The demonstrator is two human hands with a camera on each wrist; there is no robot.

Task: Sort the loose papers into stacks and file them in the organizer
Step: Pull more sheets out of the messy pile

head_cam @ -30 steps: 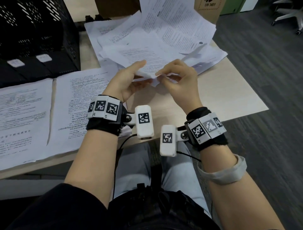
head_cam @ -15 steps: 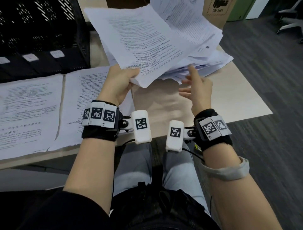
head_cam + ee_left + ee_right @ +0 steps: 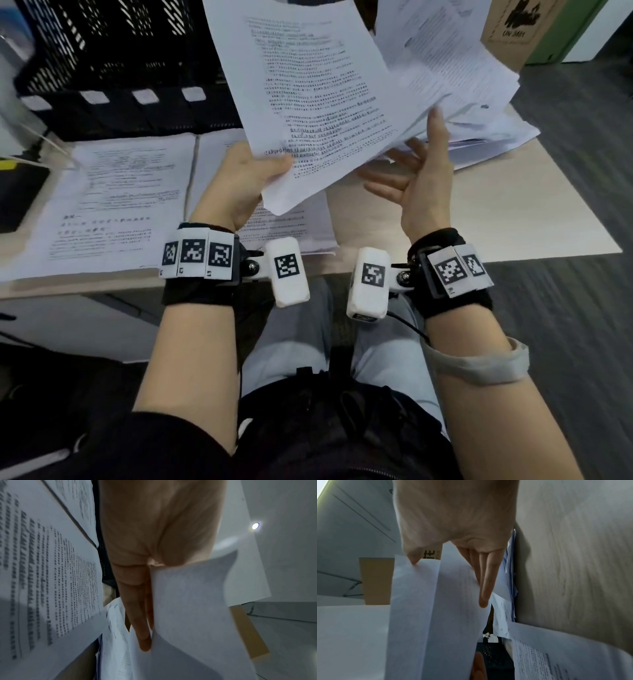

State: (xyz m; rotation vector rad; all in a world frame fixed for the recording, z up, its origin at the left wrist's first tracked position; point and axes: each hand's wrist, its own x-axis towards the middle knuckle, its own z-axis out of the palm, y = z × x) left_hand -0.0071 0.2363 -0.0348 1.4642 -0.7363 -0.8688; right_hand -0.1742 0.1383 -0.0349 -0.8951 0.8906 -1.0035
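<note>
My left hand (image 3: 270,171) pinches the lower corner of a printed sheet (image 3: 315,96) and holds it up over the table, thumb on top. In the left wrist view its fingers (image 3: 144,615) lie straight along the sheet's blank back (image 3: 197,615). My right hand (image 3: 411,171) is open, palm turned left, beside the raised sheet; its thumb (image 3: 412,559) and fingers (image 3: 485,588) touch lifted edges of the loose paper pile (image 3: 479,102). Two sorted stacks (image 3: 113,198) lie side by side at the left. The black mesh organizer (image 3: 102,51) stands behind them.
The light wood table (image 3: 496,212) ends at its right corner near my right wrist. A cardboard box (image 3: 513,31) stands behind the loose pile. White labels (image 3: 144,96) mark the organizer's front. Grey floor lies to the right.
Both hands pinched one sheet at the pile; the right hand let go and opened. The left hand has raised the sheet higher and toward the left.
</note>
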